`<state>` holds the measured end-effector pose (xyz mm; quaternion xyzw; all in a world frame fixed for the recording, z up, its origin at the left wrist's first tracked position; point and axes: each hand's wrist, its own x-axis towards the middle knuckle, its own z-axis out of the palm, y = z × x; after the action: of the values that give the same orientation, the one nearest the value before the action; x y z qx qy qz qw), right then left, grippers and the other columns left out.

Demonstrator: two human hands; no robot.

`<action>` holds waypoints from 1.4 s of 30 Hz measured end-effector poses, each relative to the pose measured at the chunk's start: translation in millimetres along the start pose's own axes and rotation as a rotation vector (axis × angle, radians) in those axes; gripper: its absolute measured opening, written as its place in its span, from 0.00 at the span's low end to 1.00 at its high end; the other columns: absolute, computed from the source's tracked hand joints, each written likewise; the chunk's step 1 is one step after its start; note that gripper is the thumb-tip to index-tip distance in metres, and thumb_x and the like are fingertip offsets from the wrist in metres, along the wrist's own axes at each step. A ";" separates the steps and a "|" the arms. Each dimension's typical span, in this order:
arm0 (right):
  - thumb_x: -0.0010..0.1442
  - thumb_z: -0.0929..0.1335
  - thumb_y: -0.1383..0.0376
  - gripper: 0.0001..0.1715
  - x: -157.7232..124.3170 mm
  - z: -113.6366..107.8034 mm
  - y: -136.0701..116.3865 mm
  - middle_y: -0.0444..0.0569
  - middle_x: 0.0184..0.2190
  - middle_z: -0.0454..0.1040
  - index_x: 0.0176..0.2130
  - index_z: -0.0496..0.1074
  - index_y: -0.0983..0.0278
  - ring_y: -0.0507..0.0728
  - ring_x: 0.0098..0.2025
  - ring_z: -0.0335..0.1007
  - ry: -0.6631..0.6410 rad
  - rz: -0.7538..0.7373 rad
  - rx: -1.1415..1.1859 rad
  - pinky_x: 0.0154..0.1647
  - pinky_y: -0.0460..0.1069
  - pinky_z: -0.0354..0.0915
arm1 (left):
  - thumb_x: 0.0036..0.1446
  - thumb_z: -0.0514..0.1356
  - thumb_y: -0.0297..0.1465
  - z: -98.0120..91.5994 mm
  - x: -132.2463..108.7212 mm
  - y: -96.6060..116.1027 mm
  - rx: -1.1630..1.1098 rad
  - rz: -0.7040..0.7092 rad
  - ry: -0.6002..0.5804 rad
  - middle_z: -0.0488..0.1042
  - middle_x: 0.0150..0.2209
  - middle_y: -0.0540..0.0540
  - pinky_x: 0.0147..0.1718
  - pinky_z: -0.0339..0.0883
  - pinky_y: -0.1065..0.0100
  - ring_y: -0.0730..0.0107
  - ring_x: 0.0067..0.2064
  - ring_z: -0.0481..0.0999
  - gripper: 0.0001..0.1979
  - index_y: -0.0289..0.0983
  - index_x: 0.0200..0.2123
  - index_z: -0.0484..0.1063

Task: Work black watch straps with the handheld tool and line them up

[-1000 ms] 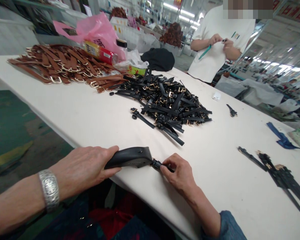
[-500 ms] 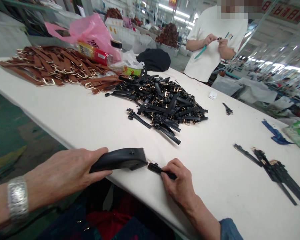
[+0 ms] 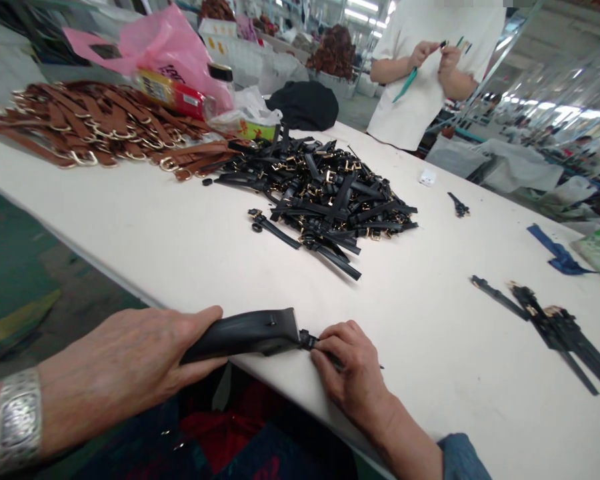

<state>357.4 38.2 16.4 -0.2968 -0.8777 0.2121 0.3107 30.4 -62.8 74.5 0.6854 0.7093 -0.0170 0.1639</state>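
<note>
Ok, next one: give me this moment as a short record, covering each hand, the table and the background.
Left hand: grips a black handheld tool
Right hand: pinches a black strap
Tool and strap: strap's end at the tool's head; exact contact unclear
Table middle: heap of black buckled straps
Table far left: brown straps, pink bag behind
Table right: small group of black straps
Background: co-worker in white, both hands raised

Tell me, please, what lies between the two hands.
The head view shows a black tool and a black strap end between left hand and right hand.
</note>
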 end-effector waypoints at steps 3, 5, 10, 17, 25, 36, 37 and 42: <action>0.66 0.71 0.72 0.11 2.7 0.6 -1.1 0.49 0.34 0.81 0.33 0.79 0.59 0.60 0.38 0.77 -0.036 0.061 -0.012 0.42 0.54 0.71 | 0.69 0.53 0.53 -16.1 14.9 23.9 0.044 -0.005 -0.148 0.87 0.36 0.39 0.38 0.68 0.53 0.42 0.40 0.88 0.24 0.44 0.51 0.78; 0.62 0.72 0.73 0.08 4.9 0.2 -3.0 0.49 0.33 0.81 0.34 0.79 0.59 0.60 0.38 0.76 -0.048 0.121 -0.034 0.41 0.54 0.70 | 0.69 0.53 0.51 -24.8 23.6 35.4 0.067 -0.025 -0.163 0.86 0.36 0.37 0.39 0.69 0.53 0.41 0.41 0.88 0.24 0.41 0.52 0.78; 0.62 0.75 0.72 0.12 7.0 0.5 -6.3 0.49 0.37 0.84 0.43 0.86 0.57 0.62 0.42 0.78 -0.103 0.245 -0.042 0.44 0.55 0.70 | 0.67 0.55 0.52 -20.9 20.0 16.2 0.048 -0.062 -0.110 0.86 0.36 0.39 0.38 0.68 0.54 0.43 0.39 0.87 0.23 0.43 0.51 0.79; 0.64 0.78 0.70 0.09 9.0 3.9 -6.4 0.48 0.36 0.84 0.38 0.88 0.54 0.61 0.41 0.77 -0.090 0.195 -0.130 0.42 0.56 0.63 | 0.68 0.55 0.56 -11.1 -0.6 -7.5 0.038 -0.003 -0.126 0.88 0.36 0.43 0.37 0.67 0.55 0.46 0.40 0.87 0.23 0.48 0.49 0.79; 0.61 0.72 0.75 0.12 22.1 4.7 -9.8 0.44 0.35 0.81 0.34 0.78 0.58 0.59 0.42 0.76 -0.198 0.321 -0.028 0.47 0.54 0.61 | 0.68 0.59 0.50 -28.0 12.9 23.8 0.037 0.007 -0.088 0.89 0.39 0.40 0.39 0.69 0.55 0.45 0.41 0.88 0.18 0.44 0.48 0.79; 0.72 0.66 0.69 0.11 32.5 16.7 -3.6 0.44 0.31 0.80 0.38 0.73 0.58 0.59 0.34 0.76 -0.167 0.306 -0.099 0.45 0.52 0.60 | 0.63 0.60 0.50 -34.8 10.2 10.6 0.026 0.000 -0.105 0.89 0.38 0.42 0.37 0.68 0.54 0.44 0.40 0.87 0.19 0.47 0.48 0.82; 0.72 0.66 0.69 0.10 32.9 18.0 -3.4 0.45 0.31 0.81 0.38 0.73 0.57 0.59 0.34 0.77 -0.163 0.304 -0.125 0.45 0.52 0.60 | 0.63 0.60 0.50 -38.0 12.2 15.1 0.044 0.006 -0.119 0.89 0.38 0.42 0.37 0.67 0.54 0.44 0.40 0.87 0.18 0.48 0.47 0.81; 0.74 0.66 0.67 0.10 33.5 18.7 -0.4 0.46 0.31 0.82 0.39 0.73 0.57 0.61 0.34 0.78 -0.158 0.290 -0.189 0.42 0.52 0.60 | 0.62 0.62 0.46 -48.8 30.0 39.3 0.145 0.026 -0.100 0.86 0.33 0.42 0.34 0.63 0.55 0.48 0.35 0.84 0.13 0.47 0.44 0.80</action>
<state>323.5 56.2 17.2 -0.4305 -0.8634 0.1943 0.1775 58.4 -19.3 120.9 0.7030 0.6881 -0.1001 0.1493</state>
